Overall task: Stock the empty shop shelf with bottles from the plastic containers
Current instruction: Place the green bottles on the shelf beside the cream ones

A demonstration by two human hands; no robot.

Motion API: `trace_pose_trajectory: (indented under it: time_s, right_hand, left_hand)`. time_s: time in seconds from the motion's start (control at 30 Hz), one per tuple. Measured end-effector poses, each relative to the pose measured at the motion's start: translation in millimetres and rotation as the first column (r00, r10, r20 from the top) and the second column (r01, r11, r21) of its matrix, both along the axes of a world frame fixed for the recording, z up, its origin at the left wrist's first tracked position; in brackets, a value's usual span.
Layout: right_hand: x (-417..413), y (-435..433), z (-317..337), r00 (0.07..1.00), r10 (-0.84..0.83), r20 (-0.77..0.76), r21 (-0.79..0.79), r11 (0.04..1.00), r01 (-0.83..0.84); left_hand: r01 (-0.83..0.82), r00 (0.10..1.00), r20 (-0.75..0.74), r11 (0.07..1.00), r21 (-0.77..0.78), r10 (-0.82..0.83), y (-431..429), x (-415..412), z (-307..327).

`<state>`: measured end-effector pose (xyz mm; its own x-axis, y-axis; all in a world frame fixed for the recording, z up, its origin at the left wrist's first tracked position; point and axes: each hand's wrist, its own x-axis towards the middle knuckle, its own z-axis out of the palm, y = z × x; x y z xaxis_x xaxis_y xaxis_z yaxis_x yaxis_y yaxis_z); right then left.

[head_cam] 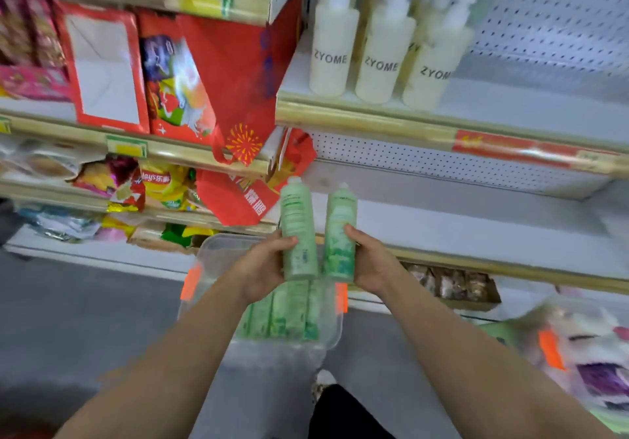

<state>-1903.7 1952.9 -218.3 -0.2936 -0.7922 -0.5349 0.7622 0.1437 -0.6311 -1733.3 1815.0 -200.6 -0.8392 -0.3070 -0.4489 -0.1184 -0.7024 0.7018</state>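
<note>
1. Two green bottles are held upright, side by side and nearly touching, in front of the empty shelf board (469, 234) and above the clear plastic container (218, 251).
2. The left green bottle (297, 224) is gripped low on its body by the left hand (262, 268), with the thumb curled across its front.
3. The right green bottle (340, 230) is gripped by the right hand (371, 261), with the thumb laid over its side. The fingers behind it are hidden.
4. Both caps point up toward the shelf. Neither bottle touches the board.
5. More green bottles (282, 316) are seen lying flat in a row inside the container, directly below the hands.
6. Orange latches (191, 282) are noted on the container's two sides.
7. The container stands on the grey floor (68, 309), close to the foot of the shelving.
8. On the shelf above, cream pump bottles (332, 46) marked "ZYOME" stand at the left end, with at least three in the front row. More are blurred behind them.
9. A white perforated back panel (442, 162) lies behind the empty shelf.
10. To the left, red bags (238, 74) hang at the bay's edge, and snack packets (163, 190) fill the neighbouring shelves.
11. At the lower right, a second clear container (578, 333) with an orange latch is visible. Its contents are too blurred to identify.
</note>
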Motion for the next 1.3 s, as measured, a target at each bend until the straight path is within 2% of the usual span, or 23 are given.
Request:
trace_pose_trajectory:
  time_s: [0.1, 0.13, 0.27, 0.4, 0.57, 0.7, 0.87, 0.97, 1.13, 1.3]
  right_hand:
    - [-9.7, 10.5, 46.5, 0.987, -0.06, -0.147, -0.03, 0.998, 0.056]
    - [-13.9, 15.9, 60.2, 0.976, -0.079, -0.201, -0.04, 0.997, 0.072]
    - [-35.7, 41.0, 112.0, 0.923, -0.13, -0.362, -0.117, 0.989, 0.093]
    - [-68.8, 55.1, 155.3, 0.878, -0.122, -0.464, -0.224, 0.975, 0.017]
    - [-132.2, 56.4, 193.4, 0.832, -0.209, -0.514, -0.313, 0.949, 0.045]
    - [-192.5, 62.0, 221.3, 0.823, -0.262, -0.504, -0.358, 0.931, 0.077]
    - [-267.2, 58.6, 239.3, 0.8, -0.309, -0.514, -0.417, 0.905, 0.082]
    - [-305.1, 51.9, 241.7, 0.782, -0.327, -0.532, -0.381, 0.916, 0.124]
    - [-358.3, 39.2, 235.9, 0.746, -0.386, -0.543, -0.301, 0.918, 0.257]
    - [-402.6, 31.6, 228.3, 0.692, -0.384, -0.611, -0.255, 0.923, 0.288]
  left_hand:
    - [0.008, 0.999, -0.047, 0.998, 0.067, -0.005, 14.8, -21.9, 41.8]
    - [0.002, 0.999, -0.038, 0.999, 0.046, 0.0, 20.3, -28.5, 54.3]
    - [0.017, 0.998, -0.056, 0.971, -0.237, -0.032, 38.6, -54.5, 94.6]
    - [0.017, 0.987, -0.143, 0.942, -0.337, -0.069, 58.6, -85.3, 130.4]
    - [0.024, 0.961, -0.252, 0.94, -0.34, -0.116, 62.1, -135.8, 153.7]
    - [0.005, 0.954, -0.274, 0.923, -0.384, -0.119, 68.5, -180.4, 162.4]
    - [0.007, 0.932, -0.342, 0.951, -0.309, -0.118, 81.9, -232.9, 170.9]
    - [0.03, 0.932, -0.344, 0.969, -0.247, -0.116, 92.2, -263.5, 179.9]
    - [-0.033, 0.948, -0.308, 0.939, -0.343, -0.079, 108.5, -310.2, 184.4]
    - [-0.072, 0.947, -0.321, 0.953, -0.293, -0.027, 116.3, -345.6, 181.6]
